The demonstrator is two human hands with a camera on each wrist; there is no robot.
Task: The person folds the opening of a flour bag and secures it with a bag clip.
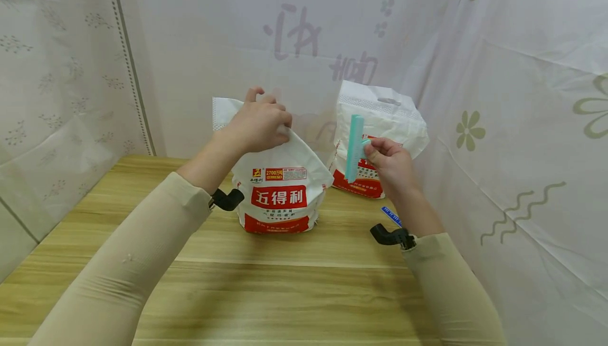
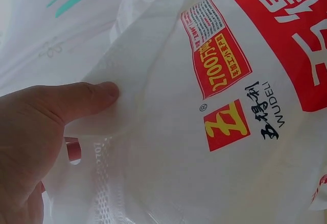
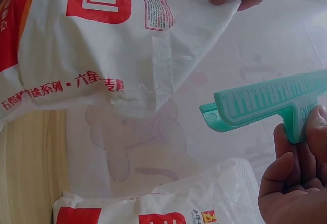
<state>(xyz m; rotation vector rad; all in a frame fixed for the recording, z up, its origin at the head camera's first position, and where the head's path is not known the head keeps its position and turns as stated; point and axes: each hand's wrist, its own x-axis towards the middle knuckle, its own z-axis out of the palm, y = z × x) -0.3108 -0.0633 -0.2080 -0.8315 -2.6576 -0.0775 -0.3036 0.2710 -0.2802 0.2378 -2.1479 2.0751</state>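
A white and red flour bag (image 1: 280,193) stands on the table, its top edge folded over to one side. My left hand (image 1: 261,122) grips that top, and in the left wrist view the thumb (image 2: 94,99) presses on the white plastic. To the right, my right hand (image 1: 391,164) pinches the handle of a mint-green bag clip (image 1: 353,148). In the right wrist view the clip's two long bars (image 3: 265,96) stand apart at the near end, with nothing between them. The clip is held apart from the bag.
Behind the clip, a second flour bag (image 1: 380,114) with a handle hole in its top stands at the back right. A blue strip-like object (image 1: 391,215) lies on the wooden table (image 1: 228,288), partly hidden by my right forearm. Patterned white curtains (image 1: 199,45) enclose the table's back and sides.
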